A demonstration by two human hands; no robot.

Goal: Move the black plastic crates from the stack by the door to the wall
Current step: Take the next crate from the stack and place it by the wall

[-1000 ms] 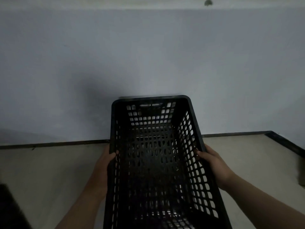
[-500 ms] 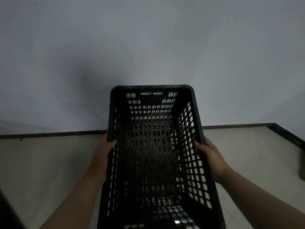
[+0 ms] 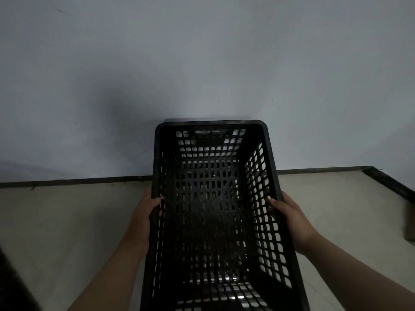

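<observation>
I hold an empty black plastic crate [image 3: 208, 212] with perforated walls in front of me, above the floor, its long axis pointing at the wall [image 3: 202, 63]. My left hand [image 3: 143, 218] grips its left long rim, thumb inside. Opposite, my right hand [image 3: 289, 218] grips the right long rim the same way. The crate's far end overlaps the foot of the wall in view; whether it touches the wall I cannot tell.
A dark skirting strip [image 3: 74, 181] runs along the foot of the pale wall and turns toward me at the right corner [image 3: 390, 182]. The floor [image 3: 67, 232] is beige. A dark shape [image 3: 13, 286] sits at the lower left edge, a dim object [image 3: 409, 223] at the right edge.
The crate and the wall have drawn slightly closer and the view has tilted a little. Both hands keep the same grip on the rims.
</observation>
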